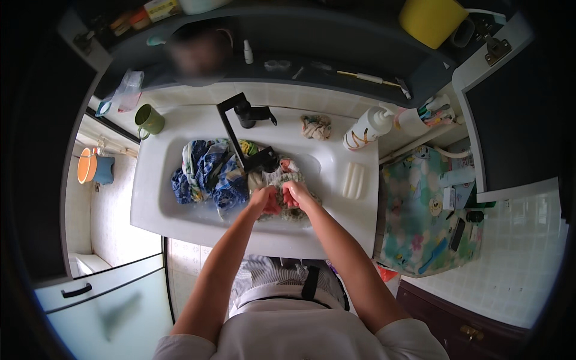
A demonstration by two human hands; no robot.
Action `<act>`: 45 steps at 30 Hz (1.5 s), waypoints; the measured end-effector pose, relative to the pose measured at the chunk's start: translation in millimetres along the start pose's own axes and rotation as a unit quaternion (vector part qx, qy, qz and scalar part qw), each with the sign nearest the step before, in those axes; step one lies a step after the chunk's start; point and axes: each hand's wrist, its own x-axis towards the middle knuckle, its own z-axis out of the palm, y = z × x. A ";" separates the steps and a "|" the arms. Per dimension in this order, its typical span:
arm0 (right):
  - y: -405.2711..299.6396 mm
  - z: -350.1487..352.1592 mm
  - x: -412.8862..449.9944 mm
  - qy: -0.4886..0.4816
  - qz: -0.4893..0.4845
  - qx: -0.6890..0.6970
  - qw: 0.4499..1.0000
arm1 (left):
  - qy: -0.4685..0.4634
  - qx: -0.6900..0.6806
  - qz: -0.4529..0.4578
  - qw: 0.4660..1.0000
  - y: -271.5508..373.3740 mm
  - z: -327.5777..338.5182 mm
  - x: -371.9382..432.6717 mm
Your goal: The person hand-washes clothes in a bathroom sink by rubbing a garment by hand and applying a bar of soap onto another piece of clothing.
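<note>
Both my hands are over the white sink basin (168,211), under the black faucet (231,130). My left hand (266,200) has its fingers curled and touches or hovers just above a wet, light patterned cloth (294,215). Beside it, my right hand (294,194) is bent at the wrist with curled fingers over the same cloth; whether either hand grips fabric cannot be told. Blue patterned fabric (211,168) lies heaped in the left part of the basin, in shallow cloudy water. A small reddish cloth part (288,165) shows behind my right hand.
A green mug (150,119) stands at the counter's back left. Behind the basin lies a crumpled cloth (316,127); a white pump bottle (368,128) and a ribbed pale bar (354,181) are to the right. A dark shelf (270,74) runs above, between open cabinet doors.
</note>
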 end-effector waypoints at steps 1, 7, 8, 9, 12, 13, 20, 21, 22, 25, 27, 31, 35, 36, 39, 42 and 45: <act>3.8 -2.4 7.4 0.000 0.001 0.005 1.000 | -0.002 0.003 -0.004 1.000 -3.4 -3.5 9.0; -13.0 -8.5 42.8 -0.101 0.151 -0.113 0.977 | 0.010 0.060 -0.195 0.979 -3.4 -25.7 72.9; -15.6 -11.0 46.7 -0.084 0.196 -0.148 0.966 | 0.007 0.064 -0.201 0.977 -3.5 -25.1 81.3; -15.7 -14.4 50.9 -0.081 0.201 -0.142 0.966 | 0.009 0.068 -0.212 0.975 -3.7 -24.6 90.0; -24.1 8.2 64.3 -0.074 0.198 -0.109 0.971 | -0.077 -0.007 -0.202 0.976 -36.1 -74.8 129.8; -17.1 1.3 68.3 -0.042 0.197 -0.102 0.974 | -0.079 -0.030 -0.194 0.977 -44.2 -73.0 135.9; -14.0 14.5 77.6 0.111 0.106 -0.038 0.987 | 0.024 -0.085 -0.086 0.992 -43.9 -52.3 140.9; -7.0 13.7 79.7 0.134 0.087 -0.034 0.987 | 0.044 -0.088 -0.068 0.993 -43.8 -44.6 137.1; 2.5 13.0 83.7 0.212 -0.011 -0.121 0.970 | 0.065 -0.086 -0.046 0.993 -39.6 -37.4 136.0; 25.1 30.6 71.1 0.313 -0.132 -0.153 0.928 | 0.172 -0.049 0.059 0.982 -38.5 -20.0 113.6; 31.0 31.9 67.4 0.351 -0.157 -0.099 0.918 | 0.244 0.052 0.142 0.958 -39.7 -9.2 90.8; 45.4 -2.8 57.3 0.188 -0.196 -0.007 0.963 | 0.279 0.281 0.393 0.830 -20.8 14.1 9.4; 53.3 13.1 32.7 0.160 -0.298 -0.043 0.940 | 0.345 0.385 0.401 0.756 4.0 -15.3 1.3; 55.0 21.2 25.1 0.155 -0.302 -0.046 0.939 | 0.351 0.418 0.407 0.733 7.3 -26.5 10.9; 68.1 30.4 11.5 0.218 -0.351 -0.132 0.901 | 0.247 0.514 0.287 0.769 22.7 -32.1 20.9; 90.3 36.3 -4.9 0.159 -0.348 -0.058 0.922 | 0.207 0.566 0.241 0.760 27.6 -22.0 18.8; 82.6 39.1 -27.7 0.100 -0.346 -0.078 0.930 | 0.127 0.562 0.327 0.749 -3.3 -30.7 38.0</act>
